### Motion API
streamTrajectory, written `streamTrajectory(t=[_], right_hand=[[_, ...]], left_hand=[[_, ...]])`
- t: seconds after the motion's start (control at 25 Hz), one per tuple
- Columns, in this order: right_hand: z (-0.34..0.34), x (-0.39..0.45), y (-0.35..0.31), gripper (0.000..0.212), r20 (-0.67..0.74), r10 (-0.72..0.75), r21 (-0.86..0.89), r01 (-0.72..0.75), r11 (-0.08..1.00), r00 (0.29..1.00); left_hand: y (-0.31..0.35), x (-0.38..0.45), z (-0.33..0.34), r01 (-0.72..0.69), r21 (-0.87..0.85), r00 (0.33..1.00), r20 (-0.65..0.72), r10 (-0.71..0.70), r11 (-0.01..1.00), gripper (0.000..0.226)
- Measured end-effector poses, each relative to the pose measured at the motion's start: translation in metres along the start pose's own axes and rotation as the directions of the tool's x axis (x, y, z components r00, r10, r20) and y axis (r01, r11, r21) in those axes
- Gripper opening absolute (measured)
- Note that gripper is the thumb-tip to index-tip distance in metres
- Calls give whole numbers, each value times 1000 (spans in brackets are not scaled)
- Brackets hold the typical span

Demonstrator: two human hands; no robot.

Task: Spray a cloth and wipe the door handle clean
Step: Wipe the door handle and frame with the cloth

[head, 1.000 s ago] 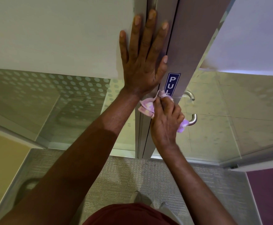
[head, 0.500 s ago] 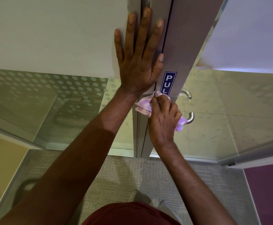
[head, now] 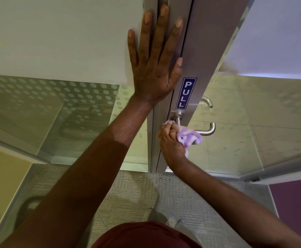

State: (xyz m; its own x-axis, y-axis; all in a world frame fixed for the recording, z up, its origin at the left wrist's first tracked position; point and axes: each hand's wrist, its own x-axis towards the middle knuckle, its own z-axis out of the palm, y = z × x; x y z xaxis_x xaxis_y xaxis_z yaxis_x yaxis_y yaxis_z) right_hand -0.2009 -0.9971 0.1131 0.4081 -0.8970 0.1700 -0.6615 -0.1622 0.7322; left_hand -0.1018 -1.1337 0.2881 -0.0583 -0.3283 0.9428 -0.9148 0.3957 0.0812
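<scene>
A: Left hand?
B: Fingers spread wide, flat against the door frame.
A: Right hand?
B: Fingers clenched on lilac-and-white cloth, pressed around the steel lever handle, below the PULL sign.

A blue PULL sign sits on the metal door frame; grey carpet lies below, purple panel at right.
</scene>
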Motion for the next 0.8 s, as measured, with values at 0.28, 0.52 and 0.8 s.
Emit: streamTrajectory(t=[0.28, 0.52, 0.8], right_hand=[[45, -13, -7, 55, 85, -224, 189, 205, 960, 971], [70, -53, -16, 65, 376, -173, 595, -94, 798, 910], [46, -32, -27, 17, 899, 116, 298, -396, -869, 423]], left_hand=[[1, 0, 1, -8, 13, 1000, -1, 8, 1000, 50], [0, 0, 2, -18, 6, 1000, 11, 18, 1000, 50], [-2, -1, 4, -40, 4, 999, -17, 41, 999, 50]])
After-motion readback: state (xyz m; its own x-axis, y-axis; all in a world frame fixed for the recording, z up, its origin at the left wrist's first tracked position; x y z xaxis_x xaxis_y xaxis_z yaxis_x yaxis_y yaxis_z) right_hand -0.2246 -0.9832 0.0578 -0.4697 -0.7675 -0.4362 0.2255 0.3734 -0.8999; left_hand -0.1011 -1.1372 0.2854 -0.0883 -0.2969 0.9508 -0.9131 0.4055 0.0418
